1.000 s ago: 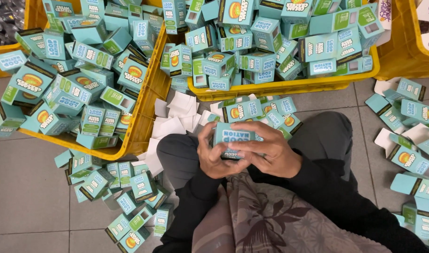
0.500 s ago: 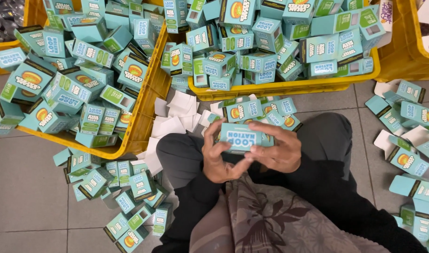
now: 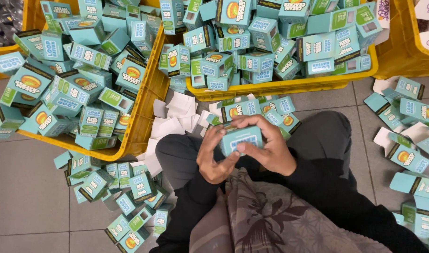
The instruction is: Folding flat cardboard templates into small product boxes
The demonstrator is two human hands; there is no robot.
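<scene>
Head view: the person sits cross-legged on a grey tiled floor point(image 3: 32, 187), and both hands meet over the lap on one small teal carton point(image 3: 241, 139). The left hand point(image 3: 213, 157) cups the carton's near-left side, fingers curled up around its edge; the right hand point(image 3: 266, 147) arches over the top and right side, thumb pressed against the front face. Both are closed on it – neither hand is free or spread wide. The carton sits tilted, its printed face toward the camera, just above the dark trouser knees.

Around the lap: a yellow crate point(image 3: 144, 107) on the left and a second yellow crate point(image 3: 280, 86) straight ahead, both heaped with the same teal boxes (the left one's pile overhangs its outer rim). Loose white card inserts point(image 3: 174, 117) lie on the floor between the crates and the knees. More teal boxes lie scattered on the tiles at lower left point(image 3: 130, 197), and flat unfolded blanks point(image 3: 411, 136) lie to the right.

Risks, as a judgement: the thumb pressing on the thin front panel could dent or crease it if the push is too hard – and a flap tucked crookedly could tear at its fold. The overfull left heap looks unsteady; a knock on the crate could send boxes sliding onto the floor
</scene>
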